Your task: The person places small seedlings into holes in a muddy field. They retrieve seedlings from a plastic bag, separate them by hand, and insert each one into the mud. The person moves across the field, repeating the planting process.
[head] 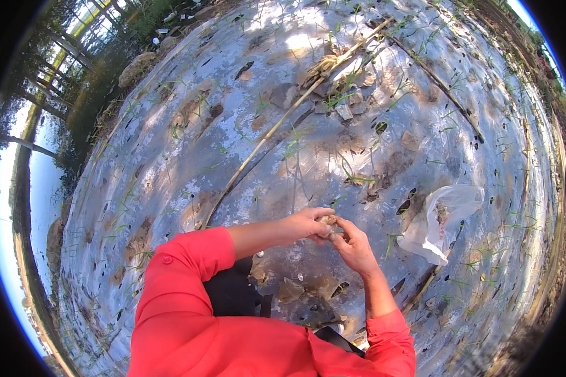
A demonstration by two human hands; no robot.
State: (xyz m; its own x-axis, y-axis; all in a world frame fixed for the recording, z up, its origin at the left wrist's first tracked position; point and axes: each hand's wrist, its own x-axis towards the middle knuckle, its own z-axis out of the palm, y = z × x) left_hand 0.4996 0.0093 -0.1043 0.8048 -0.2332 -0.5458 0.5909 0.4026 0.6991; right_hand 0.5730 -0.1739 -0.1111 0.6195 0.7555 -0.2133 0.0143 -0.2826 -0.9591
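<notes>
My left hand holds a small pale brown lump, perhaps a bulb of garlic. The fingertips of my right hand meet at the same lump, so both hands touch in front of my body. Beneath them spreads a silvery plastic mulch film with many holes, through which thin green shoots stick out. To the right of my hands an open, white translucent plastic bag lies on the film, with a few small pale pieces inside.
A long dry stalk lies slantwise across the film, ending in a clump of dry leaves. Another dark stick lies at the upper right. Stones edge the bed at the left, beside water and trees.
</notes>
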